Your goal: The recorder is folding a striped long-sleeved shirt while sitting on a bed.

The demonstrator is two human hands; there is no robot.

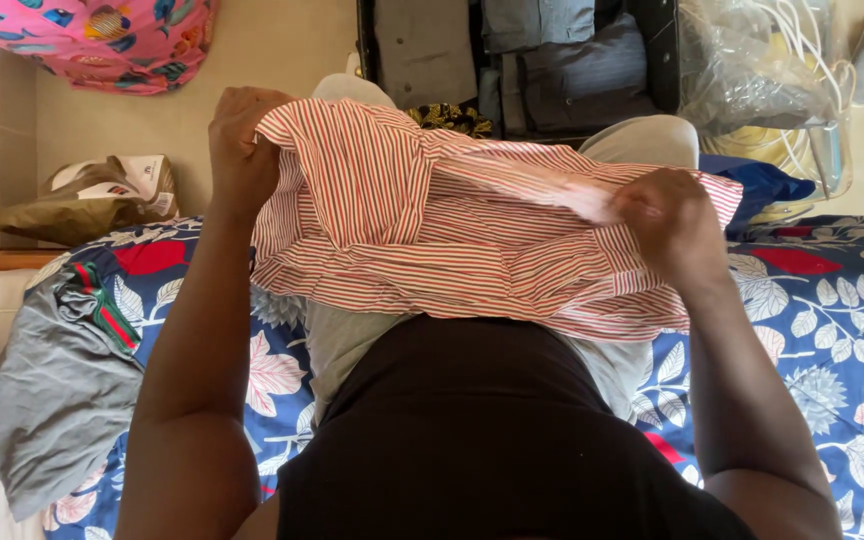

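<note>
A red-and-white striped garment point(422, 225) is stretched between both hands above my lap. My left hand point(242, 145) grips its upper left corner, fingers closed on the cloth. My right hand point(667, 220) pinches the right edge of the same garment. The fabric hangs bunched in folds across my knees. I sit on a bed with a blue floral cover point(822, 320), wearing a black top and light grey trousers.
A grey garment with red and green trim point(62, 380) lies on the bed at left. An open suitcase with folded clothes point(542, 60) is on the floor ahead. A clear plastic bag with hangers point(762, 70) stands right, a brown bag point(92, 200) left.
</note>
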